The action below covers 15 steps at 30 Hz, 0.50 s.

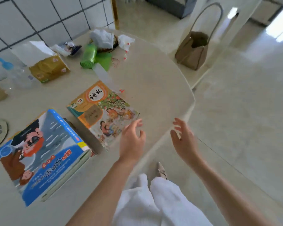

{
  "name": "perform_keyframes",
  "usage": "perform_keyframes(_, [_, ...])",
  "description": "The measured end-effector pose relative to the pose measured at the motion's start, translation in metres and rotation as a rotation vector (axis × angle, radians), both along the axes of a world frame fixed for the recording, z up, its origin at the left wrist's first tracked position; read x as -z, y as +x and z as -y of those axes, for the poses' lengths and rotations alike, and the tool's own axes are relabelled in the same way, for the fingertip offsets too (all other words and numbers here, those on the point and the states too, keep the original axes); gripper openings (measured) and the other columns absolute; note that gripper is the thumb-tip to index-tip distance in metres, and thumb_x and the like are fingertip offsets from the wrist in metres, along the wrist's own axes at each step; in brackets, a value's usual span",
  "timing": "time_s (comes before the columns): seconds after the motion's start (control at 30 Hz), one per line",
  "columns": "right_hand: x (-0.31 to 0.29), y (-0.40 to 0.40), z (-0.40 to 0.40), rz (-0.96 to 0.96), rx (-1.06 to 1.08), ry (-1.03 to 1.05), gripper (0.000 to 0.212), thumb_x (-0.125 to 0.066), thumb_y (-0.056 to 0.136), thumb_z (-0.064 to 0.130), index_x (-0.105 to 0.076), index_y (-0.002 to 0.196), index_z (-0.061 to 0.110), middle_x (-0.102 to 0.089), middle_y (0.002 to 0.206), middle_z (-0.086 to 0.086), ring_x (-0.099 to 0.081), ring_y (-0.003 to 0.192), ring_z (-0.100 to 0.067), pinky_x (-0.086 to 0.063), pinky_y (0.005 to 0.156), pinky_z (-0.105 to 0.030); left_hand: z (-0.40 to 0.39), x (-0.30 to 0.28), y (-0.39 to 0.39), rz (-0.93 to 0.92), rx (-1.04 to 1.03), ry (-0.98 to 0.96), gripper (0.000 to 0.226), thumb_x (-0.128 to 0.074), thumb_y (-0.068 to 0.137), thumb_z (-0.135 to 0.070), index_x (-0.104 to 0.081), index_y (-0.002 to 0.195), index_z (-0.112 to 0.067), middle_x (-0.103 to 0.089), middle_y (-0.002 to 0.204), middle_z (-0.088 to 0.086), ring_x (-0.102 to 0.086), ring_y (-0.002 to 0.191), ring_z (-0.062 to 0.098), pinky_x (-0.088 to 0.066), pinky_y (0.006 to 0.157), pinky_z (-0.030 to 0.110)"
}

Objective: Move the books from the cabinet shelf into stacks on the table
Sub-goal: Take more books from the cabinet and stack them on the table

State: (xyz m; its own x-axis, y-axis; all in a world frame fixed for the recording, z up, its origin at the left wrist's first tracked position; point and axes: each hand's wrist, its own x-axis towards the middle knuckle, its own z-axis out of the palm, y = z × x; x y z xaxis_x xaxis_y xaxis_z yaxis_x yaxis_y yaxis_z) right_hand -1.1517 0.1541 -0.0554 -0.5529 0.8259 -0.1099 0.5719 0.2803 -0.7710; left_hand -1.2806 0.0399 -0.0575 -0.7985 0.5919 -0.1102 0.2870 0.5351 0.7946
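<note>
Two lots of books already lie on the tabletop. The blue-covered stack sits toward the near left edge, several volumes deep judging by the page edges showing at its side. Just beside it, toward the rounded right edge, lies the orange textbook, flat and face up; whether more books lie under it cannot be told.

The left hand hovers at the near corner of the orange textbook, fingers loosely spread, its grip open and holding nothing; contact with the cover cannot be made out. The right hand hangs beyond the tabletop's right edge over the floor, fingers spread, also open and empty.

The cabinet shelf is out of view, so how many books remain there cannot be judged. With both hands free, the task looks to be between deliveries: at least two placements done, another fetch likely.

Along the far edge sit a tissue pack, a green bag roll and crumpled white plastic. A tan handbag rests on a chair past the tabletop.
</note>
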Motion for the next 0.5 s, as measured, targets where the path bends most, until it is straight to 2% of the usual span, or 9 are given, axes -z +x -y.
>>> perform_keyframes(0.1, [-0.003, 0.053, 0.018, 0.028, 0.107, 0.051, 0.042, -0.055, 0.092, 0.006, -0.050, 0.134, 0.007, -0.064, 0.123, -0.008, -0.061, 0.111, -0.022, -0.042, 0.091, -0.027, -0.008, -0.003, 0.036, -0.024, 0.194, 0.025, 0.038, -0.059, 0.086, -0.007, -0.062, 0.121, -0.018, -0.069, 0.105, -0.006, -0.060, 0.106, 0.017, -0.044, 0.093, 0.029])
perform_keyframes(0.2, [-0.003, 0.110, 0.036, 0.035, 0.256, 0.077, 0.042, -0.056, 0.091, 0.006, -0.051, 0.133, 0.007, -0.064, 0.124, -0.007, -0.060, 0.113, -0.020, -0.036, 0.090, -0.018, -0.018, -0.006, 0.082, -0.064, 0.427, 0.040, 0.034, -0.061, 0.084, -0.006, -0.064, 0.117, -0.017, -0.070, 0.100, -0.006, -0.061, 0.098, 0.018, -0.041, 0.087, 0.022])
perform_keyframes(0.3, [-0.003, 0.168, 0.057, 0.018, 0.412, 0.091, 0.042, -0.059, 0.090, 0.004, -0.053, 0.131, 0.006, -0.065, 0.123, -0.008, -0.061, 0.114, -0.020, -0.037, 0.094, -0.016, -0.022, -0.005, 0.130, -0.075, 0.626, 0.041, 0.033, -0.061, 0.085, -0.009, -0.064, 0.116, -0.019, -0.070, 0.098, -0.009, -0.061, 0.097, 0.016, -0.039, 0.086, 0.019])
perform_keyframes(0.4, [-0.004, 0.232, 0.084, -0.006, 0.591, 0.086, 0.041, -0.057, 0.090, 0.003, -0.053, 0.130, 0.005, -0.064, 0.122, -0.007, -0.060, 0.114, -0.018, -0.038, 0.097, -0.018, -0.024, -0.003, 0.186, -0.089, 0.804, 0.047, 0.034, -0.062, 0.084, -0.008, -0.064, 0.117, -0.019, -0.071, 0.096, -0.009, -0.061, 0.094, 0.013, -0.046, 0.088, 0.025])
perform_keyframes(0.5, [-0.004, 0.303, 0.116, 0.003, 0.762, 0.073, 0.040, -0.055, 0.091, 0.003, -0.052, 0.131, 0.006, -0.063, 0.122, -0.007, -0.059, 0.114, -0.015, -0.036, 0.096, -0.014, -0.023, -0.002, 0.254, -0.071, 0.956, 0.087, 0.034, -0.064, 0.083, -0.006, -0.065, 0.115, -0.017, -0.072, 0.092, -0.008, -0.064, 0.089, 0.011, -0.051, 0.086, 0.027])
